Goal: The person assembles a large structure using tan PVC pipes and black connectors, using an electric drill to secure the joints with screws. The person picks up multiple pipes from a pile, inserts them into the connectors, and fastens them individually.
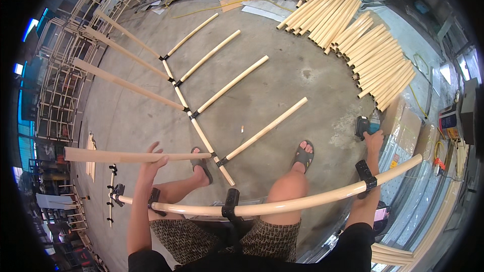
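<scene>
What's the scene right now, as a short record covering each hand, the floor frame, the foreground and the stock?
Left hand: holding a tan pole; its right-hand end meets the floor frame's nearest black joints
Right hand: gripping a teal-and-black power drill, away from the frame
Floor frame: one spine, four poles branching each side, held one included
Foreground: long pole with black joints, across the thighs in view
Stock: loose poles, upper right

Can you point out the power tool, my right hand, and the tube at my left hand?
Power tool (374,121), head view: on its teal body.
Right hand (373,141), head view: on the back of the hand.
Tube (113,156), head view: on its pale shaft.
</scene>
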`<action>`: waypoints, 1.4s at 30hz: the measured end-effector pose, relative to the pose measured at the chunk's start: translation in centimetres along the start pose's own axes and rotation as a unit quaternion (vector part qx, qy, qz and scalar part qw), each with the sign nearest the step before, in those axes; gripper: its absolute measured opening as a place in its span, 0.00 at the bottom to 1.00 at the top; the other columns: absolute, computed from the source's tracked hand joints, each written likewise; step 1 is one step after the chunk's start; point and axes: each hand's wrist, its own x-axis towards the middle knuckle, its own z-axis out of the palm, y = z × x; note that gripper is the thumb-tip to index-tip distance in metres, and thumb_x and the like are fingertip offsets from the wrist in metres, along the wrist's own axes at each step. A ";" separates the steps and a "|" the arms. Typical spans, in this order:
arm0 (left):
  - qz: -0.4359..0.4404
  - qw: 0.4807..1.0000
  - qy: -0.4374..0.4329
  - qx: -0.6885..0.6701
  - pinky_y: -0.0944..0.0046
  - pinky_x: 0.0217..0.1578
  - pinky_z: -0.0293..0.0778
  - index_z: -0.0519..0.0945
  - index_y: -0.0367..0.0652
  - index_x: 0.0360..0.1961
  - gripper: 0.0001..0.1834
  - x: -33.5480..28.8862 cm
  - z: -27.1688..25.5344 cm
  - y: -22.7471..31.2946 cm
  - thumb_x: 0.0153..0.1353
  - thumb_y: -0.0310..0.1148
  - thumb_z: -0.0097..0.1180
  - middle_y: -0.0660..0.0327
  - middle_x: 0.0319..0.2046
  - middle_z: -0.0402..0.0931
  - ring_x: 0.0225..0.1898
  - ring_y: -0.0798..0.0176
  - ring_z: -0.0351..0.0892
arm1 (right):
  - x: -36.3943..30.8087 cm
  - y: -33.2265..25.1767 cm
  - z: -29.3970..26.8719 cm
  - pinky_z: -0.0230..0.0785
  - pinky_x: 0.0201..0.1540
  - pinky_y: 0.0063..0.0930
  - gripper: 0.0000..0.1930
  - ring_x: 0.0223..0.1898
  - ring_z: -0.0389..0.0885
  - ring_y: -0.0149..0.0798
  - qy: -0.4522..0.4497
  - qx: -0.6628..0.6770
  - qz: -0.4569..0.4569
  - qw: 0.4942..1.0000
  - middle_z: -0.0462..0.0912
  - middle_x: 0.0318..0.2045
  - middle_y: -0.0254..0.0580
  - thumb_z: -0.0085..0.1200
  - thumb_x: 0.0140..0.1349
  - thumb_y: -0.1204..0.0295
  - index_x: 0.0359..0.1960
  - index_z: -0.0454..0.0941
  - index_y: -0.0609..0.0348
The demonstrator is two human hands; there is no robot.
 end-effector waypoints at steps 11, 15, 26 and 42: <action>0.065 0.997 -0.047 -0.006 0.67 0.33 0.77 0.83 0.35 0.36 0.18 2.5 7.4 6.1 0.58 0.41 0.69 0.63 0.27 0.80 0.30 0.70 0.78 | -22.8 5.9 -6.3 0.71 0.34 0.42 0.20 0.27 0.78 0.42 -0.022 0.431 -0.069 0.899 0.82 0.27 0.47 0.65 0.51 0.60 0.36 0.79 0.66; 0.202 0.972 -0.119 0.028 0.61 0.32 0.75 0.84 0.37 0.32 0.16 2.9 14.1 8.9 0.56 0.41 0.69 0.61 0.25 0.81 0.27 0.68 0.78 | -33.6 9.1 -5.3 0.73 0.43 0.39 0.27 0.36 0.83 0.51 0.032 0.358 0.017 0.933 0.84 0.32 0.55 0.68 0.46 0.58 0.41 0.80 0.69; 0.321 0.865 -0.212 0.322 0.49 0.40 0.76 0.85 0.34 0.34 0.31 0.8 17.3 10.1 0.61 0.58 0.57 0.43 0.33 0.82 0.38 0.43 0.82 | -50.0 7.5 -5.2 0.73 0.44 0.50 0.33 0.40 0.82 0.67 -0.025 0.179 0.194 0.964 0.82 0.34 0.69 0.75 0.37 0.61 0.39 0.75 0.74; 0.431 0.709 -0.280 0.483 0.49 0.28 0.74 0.85 0.42 0.25 0.44 0.7 -5.5 4.5 0.46 0.80 0.51 0.50 0.18 0.78 0.25 0.43 0.81 | -61.5 4.6 1.9 0.74 0.49 0.48 0.41 0.47 0.82 0.63 -0.129 0.204 0.330 0.913 0.83 0.42 0.63 0.76 0.34 0.59 0.48 0.71 0.73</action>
